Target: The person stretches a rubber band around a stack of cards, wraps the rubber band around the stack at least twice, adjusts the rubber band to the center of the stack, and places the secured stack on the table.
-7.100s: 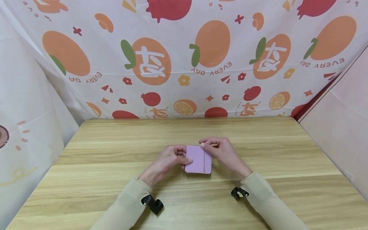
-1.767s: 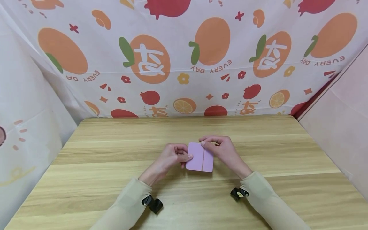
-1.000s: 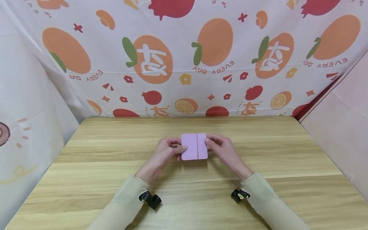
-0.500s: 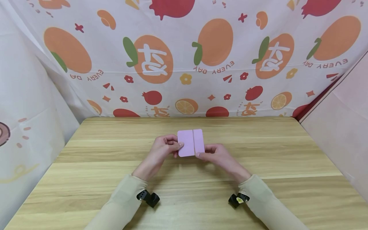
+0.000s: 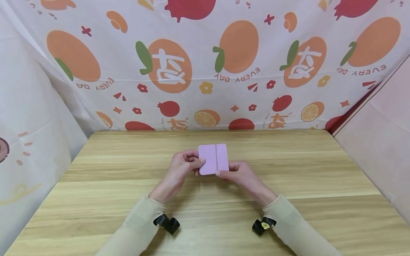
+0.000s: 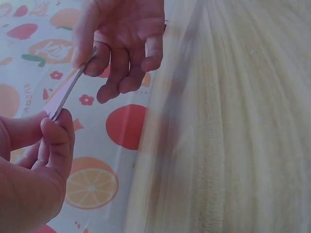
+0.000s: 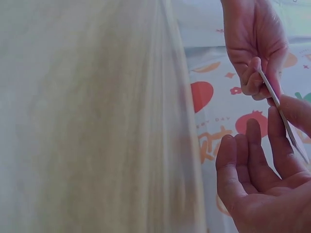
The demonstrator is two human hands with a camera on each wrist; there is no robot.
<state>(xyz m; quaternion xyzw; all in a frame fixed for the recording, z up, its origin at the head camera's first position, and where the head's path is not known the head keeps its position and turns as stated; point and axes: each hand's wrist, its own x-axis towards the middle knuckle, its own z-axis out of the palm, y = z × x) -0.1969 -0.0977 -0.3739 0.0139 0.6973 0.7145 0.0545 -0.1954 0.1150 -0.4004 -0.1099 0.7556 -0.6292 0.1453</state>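
Observation:
A thin lilac square card point(image 5: 208, 156) with rounded corners is held above the table in the head view. A narrow brown band point(image 5: 216, 153), like a rubber band, runs across it from top to bottom, right of its middle. My left hand point(image 5: 182, 166) pinches the card's left edge, thumb on the face. At the lower right corner my right hand point(image 5: 245, 177) pinches it, thumb tip beside the band's lower end. Both wrist views show the card point(image 7: 286, 124) edge-on, and whether it has several layers I cannot tell. The right hand's other fingers point(image 7: 227, 155) stand away from the card.
The wooden table point(image 5: 128, 170) spreads under both hands. A fruit-print curtain point(image 5: 205, 71) hangs along its back edge, with pale cloth point(image 5: 29, 106) at the left side. A black camera mount point(image 5: 167, 224) sits on the left cuff, another point(image 5: 264, 225) on the right.
The card has moved away and leftward and turned slightly. My right hand went from its top edge down the right side to the lower right corner. The band lies nearer the middle than at first.

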